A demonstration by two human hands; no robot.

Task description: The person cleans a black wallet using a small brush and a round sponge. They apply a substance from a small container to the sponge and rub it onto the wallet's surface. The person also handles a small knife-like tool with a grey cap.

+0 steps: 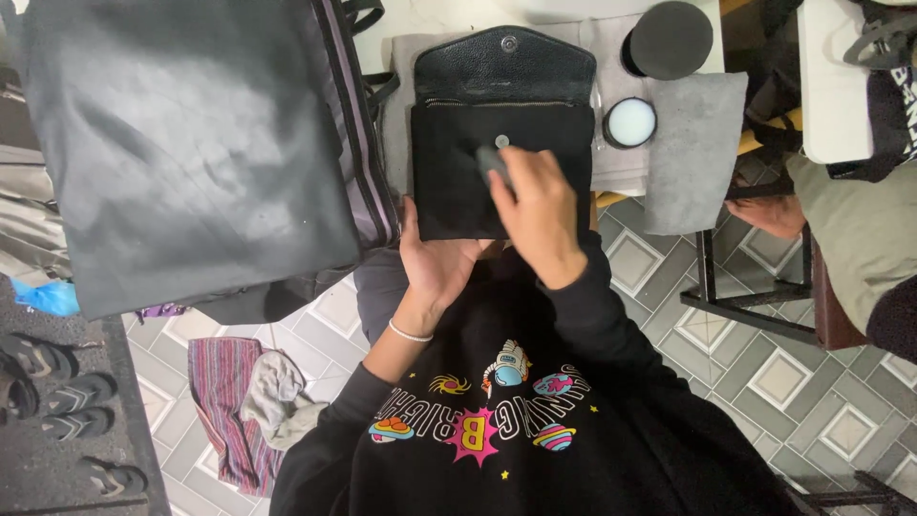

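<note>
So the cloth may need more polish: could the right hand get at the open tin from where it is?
Probably yes. The right hand rests on the black leather pouch, and the open tin sits just beside the pouch's right edge, uncovered, with nothing between them.
</note>
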